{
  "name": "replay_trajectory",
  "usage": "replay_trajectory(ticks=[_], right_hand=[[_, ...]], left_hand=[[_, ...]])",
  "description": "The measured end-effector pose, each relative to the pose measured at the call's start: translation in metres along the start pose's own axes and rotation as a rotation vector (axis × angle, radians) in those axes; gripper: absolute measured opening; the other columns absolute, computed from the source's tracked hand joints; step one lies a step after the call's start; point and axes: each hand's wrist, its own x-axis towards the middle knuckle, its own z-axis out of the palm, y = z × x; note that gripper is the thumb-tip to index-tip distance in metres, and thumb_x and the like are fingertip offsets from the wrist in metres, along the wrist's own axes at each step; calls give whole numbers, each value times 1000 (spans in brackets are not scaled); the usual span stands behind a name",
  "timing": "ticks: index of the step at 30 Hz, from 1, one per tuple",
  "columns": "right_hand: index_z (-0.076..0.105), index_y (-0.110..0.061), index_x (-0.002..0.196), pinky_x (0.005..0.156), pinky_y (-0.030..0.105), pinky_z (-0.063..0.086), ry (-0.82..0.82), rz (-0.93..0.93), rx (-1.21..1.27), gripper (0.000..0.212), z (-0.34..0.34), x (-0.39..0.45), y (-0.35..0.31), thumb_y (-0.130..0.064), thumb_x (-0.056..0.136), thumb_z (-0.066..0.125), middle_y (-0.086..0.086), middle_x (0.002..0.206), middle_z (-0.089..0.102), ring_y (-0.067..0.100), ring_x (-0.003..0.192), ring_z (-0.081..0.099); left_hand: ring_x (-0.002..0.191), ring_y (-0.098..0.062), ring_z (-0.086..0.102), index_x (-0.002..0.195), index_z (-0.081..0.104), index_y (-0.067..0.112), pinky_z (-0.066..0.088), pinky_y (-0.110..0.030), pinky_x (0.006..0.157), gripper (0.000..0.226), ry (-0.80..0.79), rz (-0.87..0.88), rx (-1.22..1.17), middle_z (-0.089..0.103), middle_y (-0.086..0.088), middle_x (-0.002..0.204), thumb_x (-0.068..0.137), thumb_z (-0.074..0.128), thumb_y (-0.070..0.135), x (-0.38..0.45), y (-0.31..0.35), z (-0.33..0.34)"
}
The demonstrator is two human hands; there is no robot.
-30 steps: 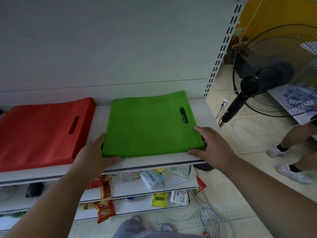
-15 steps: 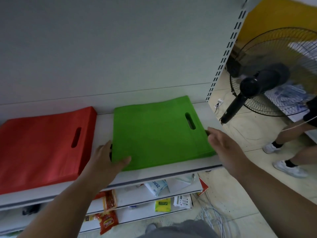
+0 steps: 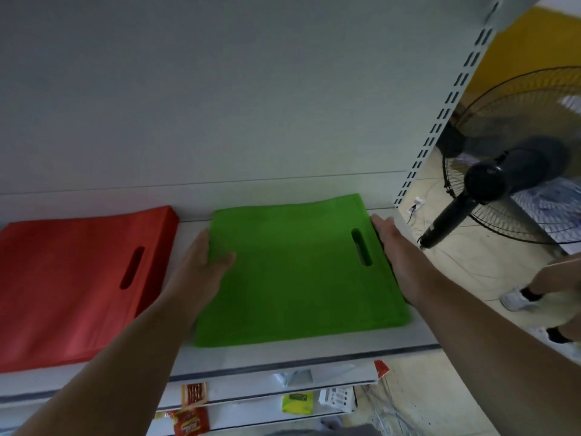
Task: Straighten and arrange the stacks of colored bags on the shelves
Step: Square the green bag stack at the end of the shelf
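Green bag stack (image 3: pixel 298 272) lies flat on the upper shelf (image 3: pixel 283 352), back edge near the rear panel, cut-out handle twd the right. Both hands bracket it: left hand (image 3: pixel 201 265) flat along the stack's left edge w/ fingers straight, thumb lying on top of the green; right hand (image 3: pixel 388 243) flat against the right edge beside the handle slot, fingers extended, nothing gripped by either. Looks like the squaring-up step, approx mid-task. Green stack's edges look even, but it sits slightly skewed to the shelf front, so prob. needs a small twist yet. Red bag stack (image 3: pixel 78 278) sits just beside on the left, apart from the green, angled too and untouched, so likely next. Lower shelves show loose snack packets (image 3: pixel 190 416); no bags visible there. Standing fan (image 3: pixel 509 171) off right, not in the way.
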Motion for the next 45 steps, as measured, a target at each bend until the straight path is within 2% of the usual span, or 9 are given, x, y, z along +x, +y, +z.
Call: replay_trajectory(ticks=[2, 7, 10, 14, 18, 22, 36, 40, 45], right_hand=[[43, -53, 138, 115, 53, 27, -38, 4, -46, 74, 6, -10, -10, -92, 76, 33, -9, 153, 39, 16, 140, 36], [10, -34, 156, 116, 44, 14, -9, -167, -288, 63, 19, -2, -43, -58, 100, 28, -3, 163, 14, 22, 148, 16], [5, -21, 157, 119, 41, 9, 103, -285, -607, 69, 30, 6, -49, -49, 102, 35, 2, 164, 5, 21, 150, 7], [11, -11, 156, 115, 30, 2, 79, -545, -956, 63, 74, 6, -57, -33, 103, 39, 6, 164, 7, 20, 150, 6], [16, -9, 155, 116, 27, -1, -79, -627, -1127, 58, 121, 14, -58, -30, 105, 33, 9, 164, 10, 20, 151, 5], [13, -12, 156, 122, 36, 1, -140, -619, -1242, 66, 132, 28, -43, -49, 103, 27, 7, 164, 7, 20, 151, 2], [-8, 0, 153, 122, 43, -3, 135, -223, -1495, 111, 95, 29, -37, -84, 82, 8, 19, 161, -12, 29, 150, -12], [-10, 1, 152, 122, 45, 0, 242, -110, -1372, 114, 84, 32, -35, -85, 81, 13, 24, 160, -11, 35, 149, -10], [-8, 0, 153, 122, 43, 4, 139, -67, -1402, 109, 70, 27, -53, -82, 85, 19, 21, 161, -4, 33, 150, -2]], left_hand=[[97, -21, 70, 116, 57, 41, 56, -52, 85, 34, -7, -9, 18, 69, 3, 110, 85, 64, 27, 14, 0, -2], [119, -22, 58, 136, 45, 43, 48, -52, 100, 70, -25, 74, 202, 57, 3, 134, 68, 60, 46, 44, -7, -8], [145, -23, 26, 154, 26, 16, 18, -37, 120, 69, 41, 114, 527, 24, -4, 160, 93, 57, 24, 36, 16, -5], [133, -30, 43, 149, 36, 10, 33, -36, 110, 54, 72, 420, 876, 34, -6, 155, 96, 48, 15, 31, 34, 9], [142, -25, 30, 150, 32, 13, 23, -35, 116, 53, -43, 399, 1021, 29, -7, 157, 100, 40, 29, 41, 29, 33], [150, -20, 11, 155, 20, 16, 8, -32, 120, 59, -36, 358, 1083, 15, -4, 163, 102, 31, 41, 43, 9, 39], [150, -31, -3, 155, 2, 37, 2, -41, 122, 64, -37, 263, 1226, 0, -19, 162, 96, 23, 54, 52, 4, 38], [150, -32, -5, 155, 0, 38, 0, -41, 122, 64, -47, 253, 1235, -3, -21, 162, 97, 22, 54, 52, 4, 38], [150, -33, -4, 155, 1, 36, 1, -42, 122, 64, -54, 245, 1249, -3, -21, 162, 97, 23, 53, 53, 5, 39]])
